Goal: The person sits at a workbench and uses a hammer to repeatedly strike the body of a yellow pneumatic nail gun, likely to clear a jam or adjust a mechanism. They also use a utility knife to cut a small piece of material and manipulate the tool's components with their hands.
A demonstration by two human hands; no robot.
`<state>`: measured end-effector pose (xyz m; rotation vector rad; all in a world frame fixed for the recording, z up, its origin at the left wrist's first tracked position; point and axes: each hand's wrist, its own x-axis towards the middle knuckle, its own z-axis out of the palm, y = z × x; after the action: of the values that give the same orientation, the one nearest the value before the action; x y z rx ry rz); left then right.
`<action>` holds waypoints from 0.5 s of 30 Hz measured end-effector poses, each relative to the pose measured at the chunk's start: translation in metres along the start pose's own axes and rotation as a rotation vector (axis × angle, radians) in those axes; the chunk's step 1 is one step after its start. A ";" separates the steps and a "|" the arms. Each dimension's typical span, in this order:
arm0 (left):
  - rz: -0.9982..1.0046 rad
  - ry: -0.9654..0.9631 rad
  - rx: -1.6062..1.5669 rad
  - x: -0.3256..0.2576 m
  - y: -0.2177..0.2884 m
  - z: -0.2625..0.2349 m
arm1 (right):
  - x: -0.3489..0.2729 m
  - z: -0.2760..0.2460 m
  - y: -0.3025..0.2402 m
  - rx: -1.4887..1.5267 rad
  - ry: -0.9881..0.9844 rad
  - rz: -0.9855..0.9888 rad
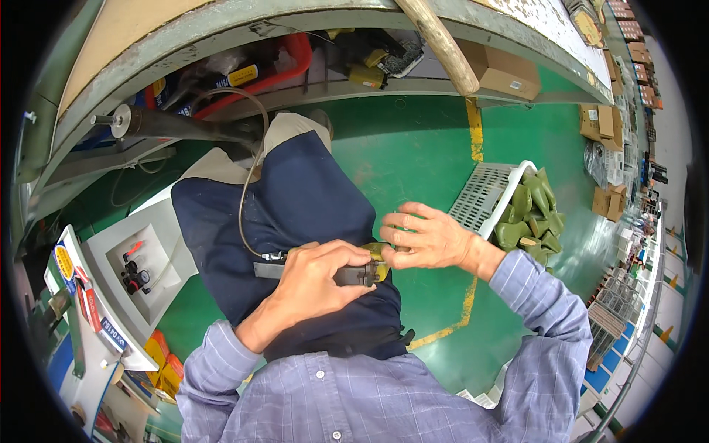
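My left hand (pixel 314 275) is closed over a dark grey, bar-shaped tool (pixel 356 276) lying across my lap. A thin clear hose (pixel 244 210) joins the tool through a metal fitting (pixel 274 256) at its left end. At the other end sits a translucent olive-yellow piece (pixel 382 271). The thumb and forefinger of my right hand (pixel 432 238) close on that piece, while its other fingers stretch out loosely above. My fingers hide part of the tool and the piece.
Right of me, a white slotted basket (pixel 484 193) lies tipped, with several olive-green pieces (pixel 528 214) at its mouth. A worn bench (pixel 325 16) spans the front, a wooden handle (pixel 443 48) overhanging its edge. Beneath are a red bin (pixel 299 59) and a cardboard box (pixel 506 72).
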<state>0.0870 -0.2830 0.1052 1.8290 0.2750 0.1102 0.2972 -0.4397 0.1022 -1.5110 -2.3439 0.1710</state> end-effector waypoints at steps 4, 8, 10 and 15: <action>-0.093 -0.047 -0.046 0.009 0.005 -0.009 | 0.007 -0.013 0.010 -0.019 -0.019 0.034; -0.125 -0.026 -0.061 0.006 0.009 -0.011 | -0.028 -0.022 -0.007 0.099 0.178 0.792; -0.131 -0.005 -0.027 0.010 0.015 -0.006 | -0.016 -0.031 -0.042 0.313 0.273 0.992; -0.202 0.018 0.066 0.023 0.030 0.009 | 0.027 -0.042 -0.084 0.668 0.274 1.071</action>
<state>0.1148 -0.2934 0.1301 1.8550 0.4794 -0.0232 0.2300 -0.4547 0.1707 -2.0223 -0.9024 0.8265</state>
